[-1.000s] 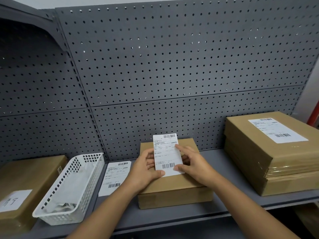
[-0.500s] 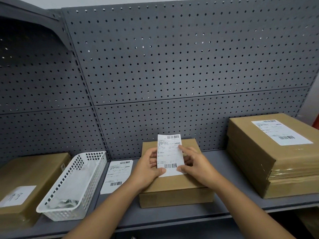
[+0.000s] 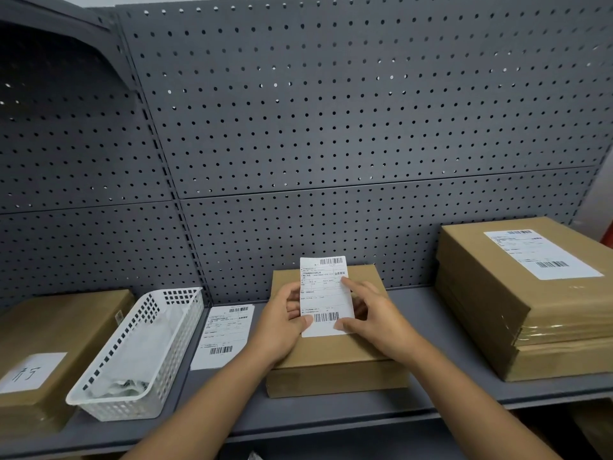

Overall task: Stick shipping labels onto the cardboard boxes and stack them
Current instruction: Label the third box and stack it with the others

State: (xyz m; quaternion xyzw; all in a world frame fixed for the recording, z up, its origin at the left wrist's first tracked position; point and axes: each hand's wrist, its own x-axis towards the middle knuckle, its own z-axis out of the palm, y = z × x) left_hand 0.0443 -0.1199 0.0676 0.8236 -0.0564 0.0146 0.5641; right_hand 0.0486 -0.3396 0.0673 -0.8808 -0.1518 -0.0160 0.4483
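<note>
A small brown cardboard box (image 3: 335,366) lies flat on the grey shelf (image 3: 431,403) in the middle. Above its top I hold a white shipping label (image 3: 323,290) upright, barcodes at top and bottom. My left hand (image 3: 282,323) pinches the label's left edge with thumb in front. My right hand (image 3: 371,313) pinches the right edge, forefinger at the upper part, thumb near the lower barcode. Another label (image 3: 225,333) lies flat on the shelf to the left of the box. At the right stands a stack of larger boxes (image 3: 517,313) with a label on top.
A white plastic basket (image 3: 142,353) with crumpled backing paper stands left of the loose label. A brown box (image 3: 56,346) with a handwritten white slip sits at the far left. Grey pegboard (image 3: 331,127) closes the back of the shelf.
The label stays in both hands above the box, lifted slightly more upright. The view has shifted a little; the hands keep their grip.
</note>
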